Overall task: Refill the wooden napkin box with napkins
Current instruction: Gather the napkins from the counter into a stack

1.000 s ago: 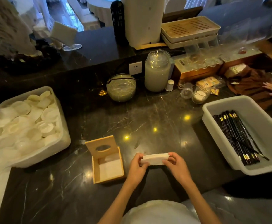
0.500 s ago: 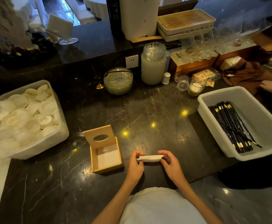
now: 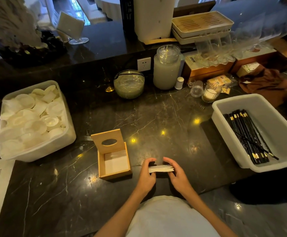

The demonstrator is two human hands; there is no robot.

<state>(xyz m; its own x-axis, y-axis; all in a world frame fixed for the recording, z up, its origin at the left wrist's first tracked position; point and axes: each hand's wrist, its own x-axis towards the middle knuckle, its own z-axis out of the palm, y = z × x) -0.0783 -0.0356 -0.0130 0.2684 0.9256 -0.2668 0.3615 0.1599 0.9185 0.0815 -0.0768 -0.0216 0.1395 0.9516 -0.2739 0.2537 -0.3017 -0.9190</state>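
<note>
While left hand (image 3: 145, 175) and right hand (image 3: 177, 173) pinch a thin stack of white napkins (image 3: 160, 168) edge-on, just right of the open, part-filled light wooden napkin box (image 3: 114, 165): square edges, lower flat.

bottle (image 3: 126, 14): pale vertical marks, unreadable
wood box (image 3: 206, 70): small dark label, too blurred
carton (image 3: 247, 68): printed label, illegible
packets (image 3: 219, 81): yellow print, illegible
readable text: none
</note>
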